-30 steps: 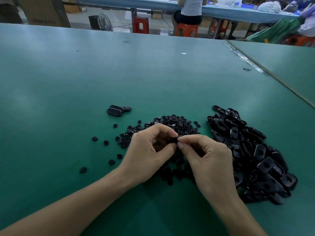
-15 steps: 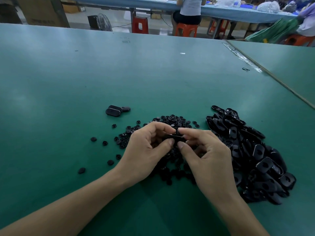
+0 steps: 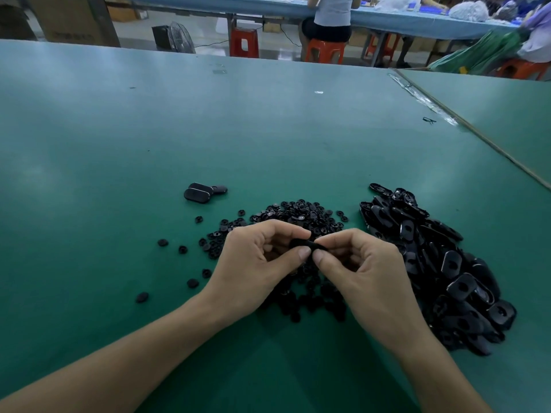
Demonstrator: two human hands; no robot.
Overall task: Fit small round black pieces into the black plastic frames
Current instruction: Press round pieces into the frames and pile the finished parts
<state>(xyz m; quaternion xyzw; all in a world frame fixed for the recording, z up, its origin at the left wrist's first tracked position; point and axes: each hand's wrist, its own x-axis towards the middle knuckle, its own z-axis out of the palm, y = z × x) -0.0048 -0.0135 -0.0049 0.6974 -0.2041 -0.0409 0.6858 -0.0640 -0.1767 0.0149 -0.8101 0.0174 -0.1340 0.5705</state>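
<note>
Both hands meet above the green table [image 3: 268, 138] and pinch one black plastic frame [image 3: 301, 243] between them. My left hand [image 3: 259, 263] holds its left end with thumb and fingers, my right hand [image 3: 363, 272] its right end. Whether a round piece sits in that frame is hidden by my fingers. Under and behind the hands lies a heap of small round black pieces [image 3: 298, 214]. A large pile of black frames [image 3: 441, 263] lies to the right. Three frames [image 3: 199, 192] lie apart at the left.
Loose round pieces [image 3: 162, 242] are scattered left of the heap. A seam with a second table [image 3: 492, 114] runs at the right. Beyond the far edge stand red stools [image 3: 244, 43], a fan [image 3: 176, 37] and a seated person [image 3: 331, 16].
The hands stay together on the frame; the fingers have shifted slightly on it, with both thumbs now pressed close together beneath it.
</note>
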